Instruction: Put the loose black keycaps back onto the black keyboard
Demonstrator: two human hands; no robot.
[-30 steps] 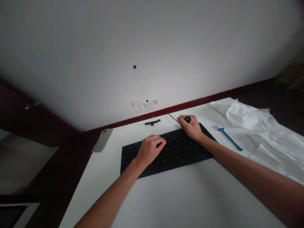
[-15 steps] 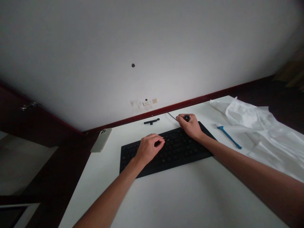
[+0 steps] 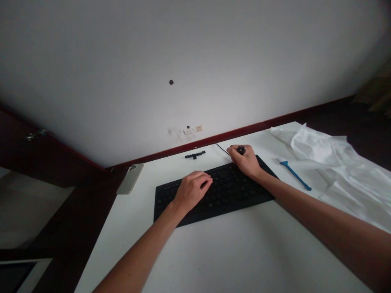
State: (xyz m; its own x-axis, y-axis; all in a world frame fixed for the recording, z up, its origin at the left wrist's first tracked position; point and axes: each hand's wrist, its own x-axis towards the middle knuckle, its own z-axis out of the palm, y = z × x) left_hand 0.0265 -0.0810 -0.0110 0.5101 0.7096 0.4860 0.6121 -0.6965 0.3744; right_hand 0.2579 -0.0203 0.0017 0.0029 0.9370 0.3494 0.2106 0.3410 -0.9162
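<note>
A black keyboard (image 3: 227,187) lies at a slant on the white table, partly covered by both hands. Over its left half my left hand (image 3: 193,189) is closed in a pinch, thumb and forefinger together; whatever is between them is hidden. My right hand (image 3: 247,160) is wrapped round a black screwdriver (image 3: 241,150) at the keyboard's upper right. Only the fluted end of its handle shows above the fist; the tip is out of sight. Behind the keyboard lie several small black keycaps (image 3: 194,156), mostly in a row.
A phone (image 3: 130,179) lies at the table's left edge. Right of the keyboard is a blue brush (image 3: 295,176), beside a crumpled white plastic sheet (image 3: 332,162). A thin black cable (image 3: 222,149) runs towards the wall (image 3: 122,101), which holds sockets (image 3: 193,130).
My hands hardly differ from before; the right has shifted very slightly, still gripping the screwdriver. The keyboard and the keycaps lie as they did.
</note>
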